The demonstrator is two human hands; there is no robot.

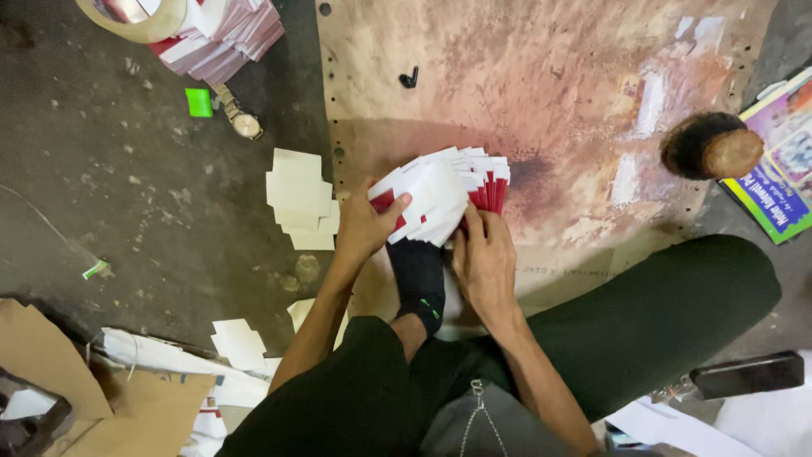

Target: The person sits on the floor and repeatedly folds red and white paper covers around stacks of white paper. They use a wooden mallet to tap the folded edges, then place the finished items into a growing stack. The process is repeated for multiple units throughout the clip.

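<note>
Here, seen from the head camera:
Card stack (pixel 444 193): red-and-white cards, fanned, held upright on a stained brown board (pixel 584 110) just beyond a black-socked foot (pixel 417 275).
Left hand (pixel 365 227): clenched on the stack's left end, thumb laid across the front card.
Right hand (pixel 484 262): fingers pressed against the stack's right underside.
Floor: loose white card pieces (pixel 300 199) are scattered to the left; a wristwatch (pixel 241 118) lies farther off.

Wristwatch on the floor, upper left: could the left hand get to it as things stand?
Probably not right away: the left hand is gripping the fanned card stack. The floor toward the wristwatch looks unobstructed.
</note>
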